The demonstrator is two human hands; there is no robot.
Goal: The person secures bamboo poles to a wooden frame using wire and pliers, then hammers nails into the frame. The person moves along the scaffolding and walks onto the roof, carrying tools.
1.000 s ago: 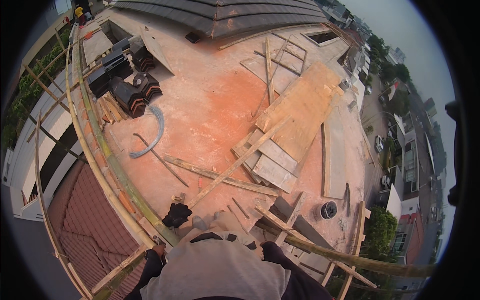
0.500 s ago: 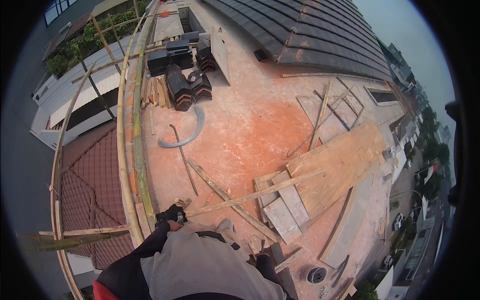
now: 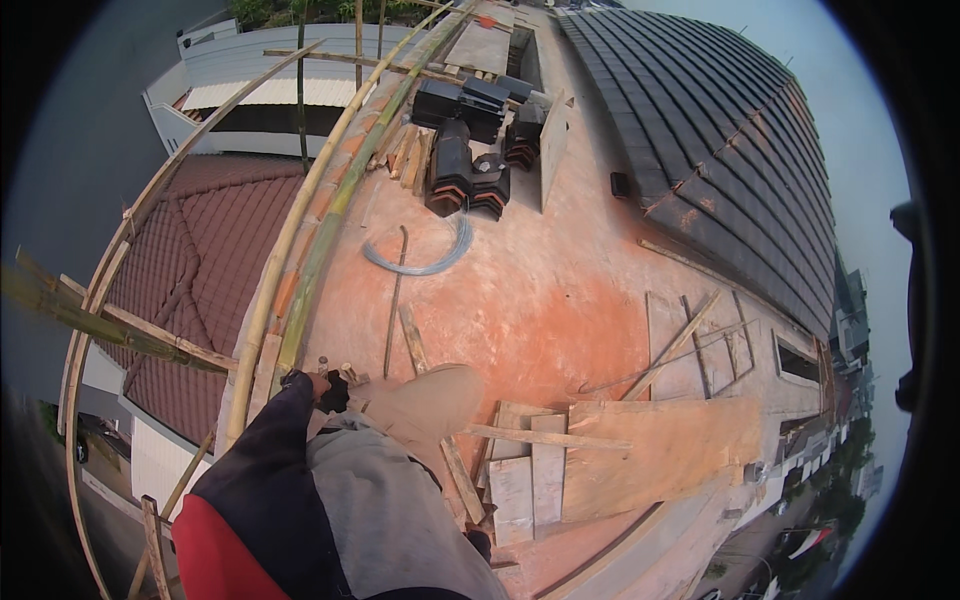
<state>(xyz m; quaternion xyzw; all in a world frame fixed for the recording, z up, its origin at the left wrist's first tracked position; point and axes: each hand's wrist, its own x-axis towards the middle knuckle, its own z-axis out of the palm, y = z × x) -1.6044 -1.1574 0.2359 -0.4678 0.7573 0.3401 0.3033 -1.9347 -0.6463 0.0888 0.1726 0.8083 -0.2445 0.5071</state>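
Note:
My left hand (image 3: pixel 328 391), in a dark glove with some bare skin showing, is low beside the green bamboo pole (image 3: pixel 326 245) along the roof edge. Its fingers look curled, and a small knobbed end pokes up by them; what they grip is too small to name. Close by lie short wood offcuts (image 3: pixel 349 373). My right hand (image 3: pixel 479 543), dark gloved, barely shows past my grey shirt, near the lower end of a wooden plank (image 3: pixel 459 478). Its fingers are hidden. My bent leg in tan trousers (image 3: pixel 425 400) lies between the two.
A thin dark rod (image 3: pixel 396 305) and a wire coil (image 3: pixel 440 266) lie ahead. Stacked dark roof tiles (image 3: pixel 452 165) stand beyond. Plywood (image 3: pixel 665 450) and boards (image 3: pixel 513 490) cover the right side. Past the bamboo at left is a drop to a lower red-brown roof (image 3: pixel 225 235).
My view has turned, so the tiles, coil and boards sit differently in it. My leg now reaches farther forward. The left hand stays by the bamboo; the right is more hidden.

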